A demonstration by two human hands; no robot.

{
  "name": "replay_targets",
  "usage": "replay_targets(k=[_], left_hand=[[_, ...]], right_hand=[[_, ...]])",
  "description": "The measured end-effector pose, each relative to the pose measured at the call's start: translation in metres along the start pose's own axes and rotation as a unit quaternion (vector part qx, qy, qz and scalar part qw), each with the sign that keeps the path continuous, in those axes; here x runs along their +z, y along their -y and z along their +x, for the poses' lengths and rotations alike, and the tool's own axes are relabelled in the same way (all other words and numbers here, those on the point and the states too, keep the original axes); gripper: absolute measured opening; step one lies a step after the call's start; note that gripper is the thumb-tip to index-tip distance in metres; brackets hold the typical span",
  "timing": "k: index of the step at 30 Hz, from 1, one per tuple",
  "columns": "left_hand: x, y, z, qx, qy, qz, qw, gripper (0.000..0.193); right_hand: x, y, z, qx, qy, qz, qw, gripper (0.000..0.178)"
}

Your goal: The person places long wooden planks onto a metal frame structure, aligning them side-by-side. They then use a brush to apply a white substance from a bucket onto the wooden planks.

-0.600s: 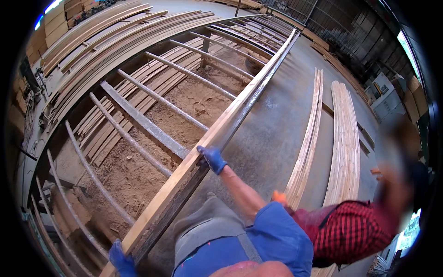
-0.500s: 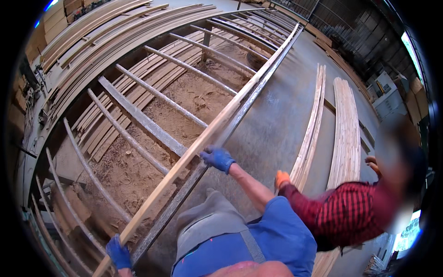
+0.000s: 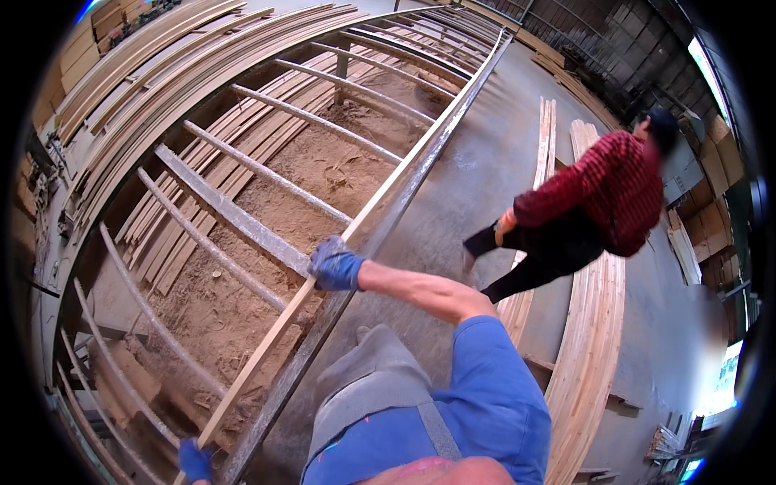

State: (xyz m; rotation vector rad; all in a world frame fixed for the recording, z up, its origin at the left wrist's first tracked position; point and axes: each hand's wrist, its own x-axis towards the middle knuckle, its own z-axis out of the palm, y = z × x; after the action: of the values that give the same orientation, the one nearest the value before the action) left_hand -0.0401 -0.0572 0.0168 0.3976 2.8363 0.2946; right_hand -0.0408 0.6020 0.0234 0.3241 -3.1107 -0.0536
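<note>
A long, narrow wooden strip (image 3: 253, 364) runs diagonally along the near side of a metal roller frame, above its side rail (image 3: 287, 386). My right hand (image 3: 335, 264), in a blue glove, is closed over the strip near the middle of the view, with that arm reaching across the rail. Down at the lower left, my left hand (image 3: 194, 461), also gloved in blue, grips the strip close to its near end. Part of that hand is cut off by the picture's lower rim.
Metal rollers (image 3: 267, 174) span the frame above sawdust (image 3: 323, 174) and stacked boards. More long boards (image 3: 186, 69) lie beyond it. A person in a red checked shirt (image 3: 594, 190) walks at the right beside a bundle of pale planks (image 3: 594, 339) near the floor.
My right hand has shifted left and toward me, from beside the rail onto the strip. My left hand is slightly lower. The other person has moved farther away and stands more upright.
</note>
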Motion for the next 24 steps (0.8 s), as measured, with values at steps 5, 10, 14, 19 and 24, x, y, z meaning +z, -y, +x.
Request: replay_targets(k=[5, 10, 14, 19, 24], left_hand=[[0.007, 0.025, 0.005, 0.011, 0.041, 0.157, 0.987, 0.020], [0.008, 0.002, -0.016, -0.004, 0.059, 0.172, 0.983, 0.032], [-0.013, -0.063, -0.041, 0.033, 0.127, 0.112, 0.985, 0.029], [0.007, -0.034, -0.015, 0.128, 0.198, 0.091, 0.967, 0.028], [0.017, -0.132, 0.038, 0.030, 0.122, -0.258, 0.958, 0.030]], right_hand=[[-0.007, -0.006, -0.022, 0.045, 0.013, 0.039, 0.998, 0.028], [0.006, -0.026, -0.016, 0.068, -0.027, 0.032, 0.997, 0.027], [-0.002, -0.007, -0.079, 0.193, -0.090, 0.044, 0.976, 0.026], [0.003, 0.054, -0.154, 0.263, -0.258, 0.291, 0.883, 0.021], [0.086, 0.060, -0.238, 0.370, -0.024, 0.393, 0.841, 0.029]])
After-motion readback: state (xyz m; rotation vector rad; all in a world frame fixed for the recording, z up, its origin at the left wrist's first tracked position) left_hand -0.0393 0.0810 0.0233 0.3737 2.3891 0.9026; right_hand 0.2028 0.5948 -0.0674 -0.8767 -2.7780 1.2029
